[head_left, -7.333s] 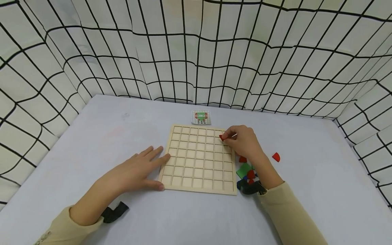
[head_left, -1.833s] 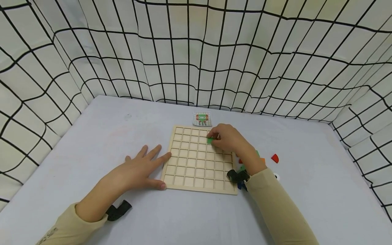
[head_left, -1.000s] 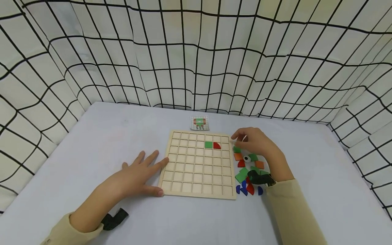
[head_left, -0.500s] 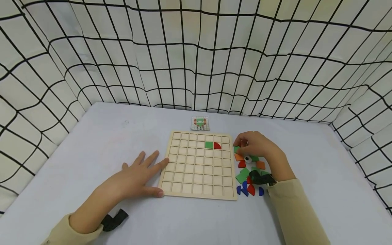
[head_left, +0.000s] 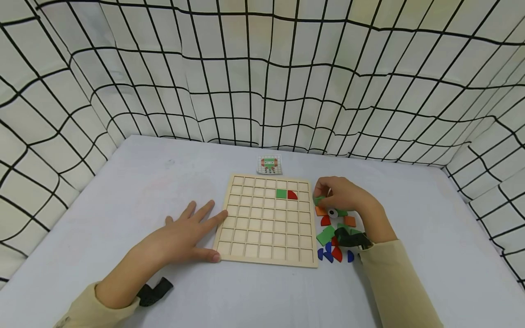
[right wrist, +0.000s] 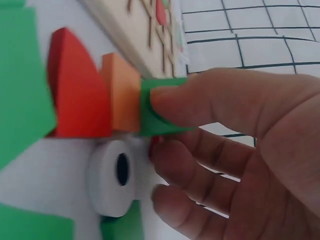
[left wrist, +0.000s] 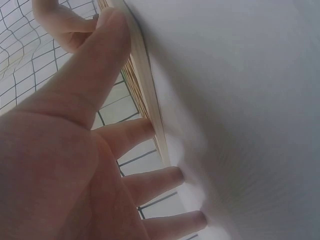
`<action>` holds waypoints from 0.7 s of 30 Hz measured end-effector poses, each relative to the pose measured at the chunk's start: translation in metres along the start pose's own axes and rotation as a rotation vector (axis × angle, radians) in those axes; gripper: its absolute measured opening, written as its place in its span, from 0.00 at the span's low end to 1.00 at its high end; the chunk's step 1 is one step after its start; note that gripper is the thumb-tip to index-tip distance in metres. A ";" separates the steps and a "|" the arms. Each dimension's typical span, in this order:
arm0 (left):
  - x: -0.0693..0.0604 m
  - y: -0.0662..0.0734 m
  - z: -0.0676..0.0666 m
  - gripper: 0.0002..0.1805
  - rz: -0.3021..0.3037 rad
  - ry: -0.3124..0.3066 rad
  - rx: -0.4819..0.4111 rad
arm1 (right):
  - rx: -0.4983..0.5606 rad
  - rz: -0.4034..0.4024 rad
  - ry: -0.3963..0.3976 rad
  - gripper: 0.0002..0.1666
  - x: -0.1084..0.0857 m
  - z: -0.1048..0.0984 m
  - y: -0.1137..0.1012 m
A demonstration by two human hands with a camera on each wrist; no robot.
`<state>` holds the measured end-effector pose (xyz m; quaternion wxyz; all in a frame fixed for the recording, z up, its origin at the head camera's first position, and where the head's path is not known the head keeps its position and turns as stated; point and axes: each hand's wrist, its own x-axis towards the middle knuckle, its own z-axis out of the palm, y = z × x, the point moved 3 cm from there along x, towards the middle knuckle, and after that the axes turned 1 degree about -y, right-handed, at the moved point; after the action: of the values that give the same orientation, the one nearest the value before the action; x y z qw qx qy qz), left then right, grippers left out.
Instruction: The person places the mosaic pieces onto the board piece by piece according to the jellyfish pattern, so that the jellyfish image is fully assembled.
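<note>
A wooden grid board [head_left: 262, 224] lies on the white table. In its upper right part sit a green square tile [head_left: 281, 194] and, directly to its right, a red quarter-circle tile [head_left: 292, 195]. My left hand [head_left: 180, 234] has its fingers spread, with thumb and a fingertip touching the board's left edge. Just off the board's upper right side, my right hand [head_left: 344, 195] pinches another green square tile [right wrist: 147, 120]. The thumb presses its face in the right wrist view. An orange tile [right wrist: 125, 92] and a white disc with a black dot [right wrist: 112, 177] lie close by.
Right of the board lie loose tiles: green [head_left: 326, 235], red [head_left: 337, 254], blue [head_left: 328, 256] and orange [head_left: 350, 221]. A small printed pattern card [head_left: 269, 164] lies behind the board. White walls with black netting [head_left: 266, 82] surround the table.
The red quarter circle, earlier in my right hand, now sits on the board with a green square beside it. My right hand has moved right and taken hold of another green tile. My left hand stays.
</note>
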<state>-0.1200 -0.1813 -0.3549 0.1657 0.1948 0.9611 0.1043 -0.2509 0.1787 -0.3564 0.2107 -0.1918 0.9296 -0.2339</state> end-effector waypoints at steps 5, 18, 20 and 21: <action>0.000 0.001 0.000 0.55 -0.002 -0.004 0.000 | 0.012 -0.065 0.024 0.07 -0.002 -0.002 -0.009; -0.001 0.000 0.000 0.55 -0.002 -0.005 -0.001 | 0.157 -0.199 0.227 0.05 0.011 0.016 -0.036; -0.001 -0.001 0.001 0.55 -0.004 -0.008 -0.004 | 0.160 -0.213 0.265 0.04 0.013 0.021 -0.041; -0.001 0.000 0.001 0.55 -0.005 -0.011 -0.009 | 0.165 -0.215 0.280 0.03 0.014 0.023 -0.043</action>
<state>-0.1192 -0.1818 -0.3561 0.1723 0.1924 0.9602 0.1069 -0.2405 0.1292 -0.3569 0.0679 -0.2378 0.9017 -0.3547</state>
